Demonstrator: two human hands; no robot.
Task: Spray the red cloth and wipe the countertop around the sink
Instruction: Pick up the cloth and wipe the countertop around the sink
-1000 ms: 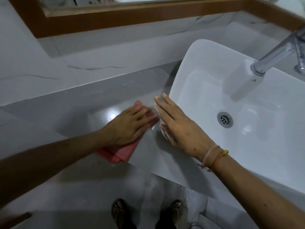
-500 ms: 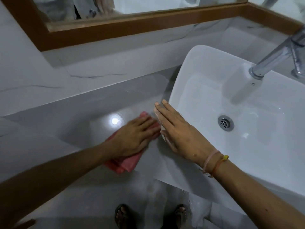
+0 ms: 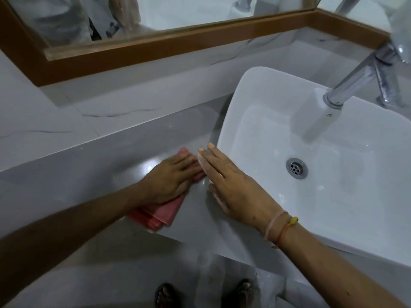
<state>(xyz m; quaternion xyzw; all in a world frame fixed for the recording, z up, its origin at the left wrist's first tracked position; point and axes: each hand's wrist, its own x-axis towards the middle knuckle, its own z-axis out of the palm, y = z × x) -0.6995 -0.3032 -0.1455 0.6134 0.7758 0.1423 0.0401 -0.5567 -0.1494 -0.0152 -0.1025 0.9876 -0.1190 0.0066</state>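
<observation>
The left hand (image 3: 171,181) lies flat on top of the red cloth (image 3: 165,210). Its fingers are stretched out and close together, and they press the cloth down onto the grey countertop (image 3: 93,174). The cloth is folded. One end pokes out past the fingertips, and the other end sticks out under the wrist, near the front edge of the countertop. The cloth sits just beside the left side of the white sink (image 3: 333,174).

The right hand (image 3: 233,190) is open and flat too, with its fingers straight and close together. It rests on the left rim of the sink, right next to the left hand. It holds nothing. Thin string bands (image 3: 280,227) go around the right wrist.

A shiny tap (image 3: 355,83) hangs over the sink, and a round drain (image 3: 297,168) sits in the bottom. A mirror with a brown wooden frame (image 3: 178,41) is on the wall behind the countertop.
</observation>
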